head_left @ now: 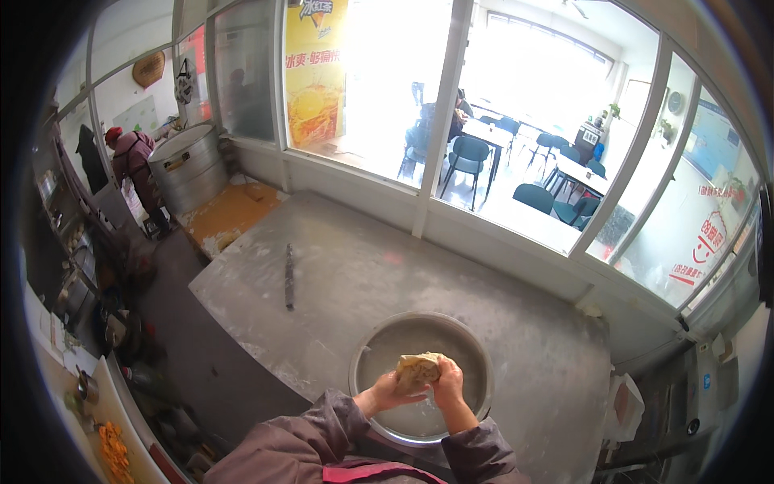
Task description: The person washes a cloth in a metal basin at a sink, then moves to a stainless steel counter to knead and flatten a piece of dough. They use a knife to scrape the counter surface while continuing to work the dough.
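A pale, crumpled lump of dough (pixel 418 370) is held up between my two hands over a wide round metal basin (pixel 479 363). My left hand (pixel 385 392) supports the lump from its left and lower side. On the right, my right hand (pixel 448 382) grips its edge with bent fingers. Whitish residue marks the basin's floor. The basin stands on a metal-topped worktable (pixel 338 242), at the edge nearest me. Parts of the lump are hidden by my fingers.
A dark, flour-dusted bar (pixel 289 278) lies on the worktable. Beyond its left end, a large metal steamer (pixel 188 172) stands by a floury board (pixel 233 212). A person (pixel 136 158) bends beside it. Glazed partition frames (pixel 421 212) line the back. Orange food pieces (pixel 113 451) lie lower left.
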Action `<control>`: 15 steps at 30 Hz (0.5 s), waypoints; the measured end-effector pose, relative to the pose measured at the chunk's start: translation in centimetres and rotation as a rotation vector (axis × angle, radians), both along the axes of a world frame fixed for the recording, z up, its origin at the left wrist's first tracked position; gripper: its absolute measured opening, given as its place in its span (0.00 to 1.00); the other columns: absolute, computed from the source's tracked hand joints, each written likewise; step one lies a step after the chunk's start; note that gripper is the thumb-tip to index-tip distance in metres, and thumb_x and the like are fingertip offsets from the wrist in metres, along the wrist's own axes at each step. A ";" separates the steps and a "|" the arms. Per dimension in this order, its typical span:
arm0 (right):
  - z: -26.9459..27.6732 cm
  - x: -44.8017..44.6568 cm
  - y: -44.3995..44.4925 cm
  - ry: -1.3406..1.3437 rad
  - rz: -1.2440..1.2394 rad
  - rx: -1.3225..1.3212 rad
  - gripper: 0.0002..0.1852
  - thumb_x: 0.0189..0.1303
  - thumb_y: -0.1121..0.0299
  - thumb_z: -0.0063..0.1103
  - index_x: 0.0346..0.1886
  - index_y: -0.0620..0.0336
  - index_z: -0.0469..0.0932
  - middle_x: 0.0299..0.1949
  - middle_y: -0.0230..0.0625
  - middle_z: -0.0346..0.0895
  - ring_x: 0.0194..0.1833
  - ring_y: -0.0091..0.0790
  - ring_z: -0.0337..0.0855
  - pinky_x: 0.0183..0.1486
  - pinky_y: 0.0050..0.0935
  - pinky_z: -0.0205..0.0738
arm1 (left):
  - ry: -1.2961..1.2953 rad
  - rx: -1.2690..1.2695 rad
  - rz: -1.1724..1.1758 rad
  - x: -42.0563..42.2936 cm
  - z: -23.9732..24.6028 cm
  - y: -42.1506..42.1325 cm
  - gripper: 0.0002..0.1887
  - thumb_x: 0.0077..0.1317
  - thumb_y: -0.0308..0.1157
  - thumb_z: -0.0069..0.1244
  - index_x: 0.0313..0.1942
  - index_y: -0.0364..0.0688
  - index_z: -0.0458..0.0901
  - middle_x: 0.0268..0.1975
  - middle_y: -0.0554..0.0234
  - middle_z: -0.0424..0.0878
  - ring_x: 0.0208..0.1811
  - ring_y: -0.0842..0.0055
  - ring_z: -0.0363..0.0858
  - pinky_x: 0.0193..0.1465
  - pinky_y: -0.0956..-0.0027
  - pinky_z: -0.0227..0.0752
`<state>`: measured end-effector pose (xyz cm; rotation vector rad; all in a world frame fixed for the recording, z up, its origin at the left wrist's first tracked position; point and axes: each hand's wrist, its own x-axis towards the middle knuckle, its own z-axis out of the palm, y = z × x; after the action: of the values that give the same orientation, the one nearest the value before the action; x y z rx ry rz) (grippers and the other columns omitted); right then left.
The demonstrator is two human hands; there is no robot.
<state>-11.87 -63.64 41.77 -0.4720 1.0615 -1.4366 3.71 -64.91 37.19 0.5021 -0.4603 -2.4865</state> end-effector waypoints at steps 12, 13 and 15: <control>-0.9 0.7 5.1 1.319 0.606 -0.504 0.33 0.56 0.66 0.61 0.64 0.71 0.64 0.70 0.66 0.49 0.73 0.59 0.50 0.74 0.45 0.44 | 0.014 0.025 0.008 0.0 -2.1 -0.5 0.15 0.68 0.39 0.53 0.52 0.47 0.76 0.48 0.67 0.80 0.53 0.76 0.77 0.57 0.66 0.71; 0.1 -0.7 5.1 1.045 0.645 -0.431 0.30 0.57 0.66 0.61 0.63 0.65 0.67 0.68 0.63 0.56 0.71 0.57 0.56 0.72 0.40 0.51 | -0.013 0.027 0.005 0.2 -2.3 -0.5 0.15 0.67 0.38 0.53 0.52 0.47 0.76 0.47 0.67 0.80 0.52 0.76 0.77 0.56 0.68 0.72; 1.7 -2.5 4.5 0.593 0.562 -0.128 0.27 0.56 0.70 0.63 0.61 0.62 0.71 0.65 0.59 0.63 0.67 0.56 0.63 0.70 0.40 0.57 | 0.009 0.125 -0.022 0.6 -2.4 -0.5 0.14 0.65 0.32 0.54 0.51 0.46 0.76 0.45 0.66 0.80 0.47 0.77 0.79 0.47 0.71 0.74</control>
<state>-14.42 -59.15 43.51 -1.2355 1.1684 -0.8734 4.36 -65.38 34.77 0.5380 -0.3094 -2.5483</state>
